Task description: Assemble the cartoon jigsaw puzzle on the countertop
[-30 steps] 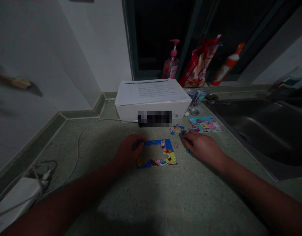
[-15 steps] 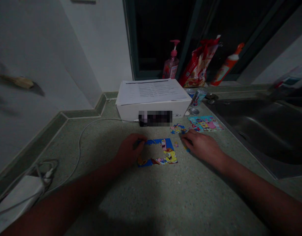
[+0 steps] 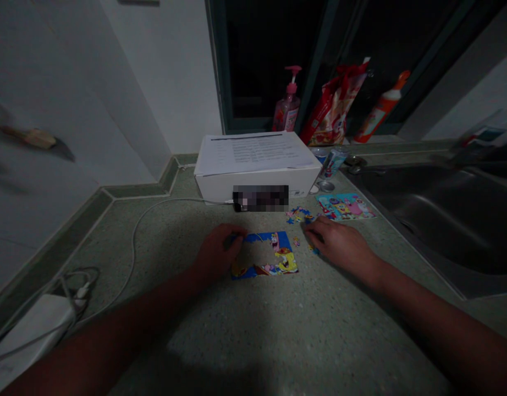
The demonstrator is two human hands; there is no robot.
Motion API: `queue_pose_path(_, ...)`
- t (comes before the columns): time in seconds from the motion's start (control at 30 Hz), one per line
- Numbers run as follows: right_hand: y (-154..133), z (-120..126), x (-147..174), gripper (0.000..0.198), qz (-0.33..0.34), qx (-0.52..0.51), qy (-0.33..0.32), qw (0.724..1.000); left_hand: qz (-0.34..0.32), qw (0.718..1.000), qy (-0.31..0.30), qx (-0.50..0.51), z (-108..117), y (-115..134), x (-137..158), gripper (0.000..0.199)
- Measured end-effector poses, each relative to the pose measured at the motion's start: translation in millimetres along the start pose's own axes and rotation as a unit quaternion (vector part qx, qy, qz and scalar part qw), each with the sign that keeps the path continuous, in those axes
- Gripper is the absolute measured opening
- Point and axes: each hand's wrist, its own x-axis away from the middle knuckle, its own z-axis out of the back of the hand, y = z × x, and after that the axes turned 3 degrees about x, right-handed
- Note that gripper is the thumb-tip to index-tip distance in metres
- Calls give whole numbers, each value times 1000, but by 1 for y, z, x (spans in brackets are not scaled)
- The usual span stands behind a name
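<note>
A partly assembled jigsaw puzzle lies flat on the counter, its border pieces joined around a bare middle. My left hand rests at its upper left corner, fingers curled over the left edge and covering part of it. To the right of the puzzle, my right hand hovers low with thumb and fingers drawn together; whatever lies between them is hidden. Just beyond its fingertips is a heap of loose puzzle pieces. A single loose piece sits between the puzzle and my right hand. Another piece shows beneath my right thumb.
Behind the puzzle stands a white box topped with a printed sheet. A cartoon picture card and a small tin are near the sink. A white cable runs along the left. A pump bottle stands behind.
</note>
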Motion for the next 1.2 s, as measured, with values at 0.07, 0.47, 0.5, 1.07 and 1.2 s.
queue_pose_path(0.07,0,-1,0,30,-4,7,-3,1000,-1,1000,0,1,0,-1,0,18)
queue_pose_path(0.47,0,1,-1,29,-9,19,-15,1000,-17,1000,8,-3,-1,-1,-1,17)
queue_pose_path(0.5,0,1,-1,28,-11,20,-14,1000,-21,1000,10,0,-2,-3,-1,17)
queue_pose_path(1.07,0,0,-1,27,-14,26,-16,999,-36,999,14,8,-7,-9,-4,16)
queue_pose_path(1.2,-1,1,0,29,-10,22,-9,1000,-34,999,15,6,-7,-9,-4,16)
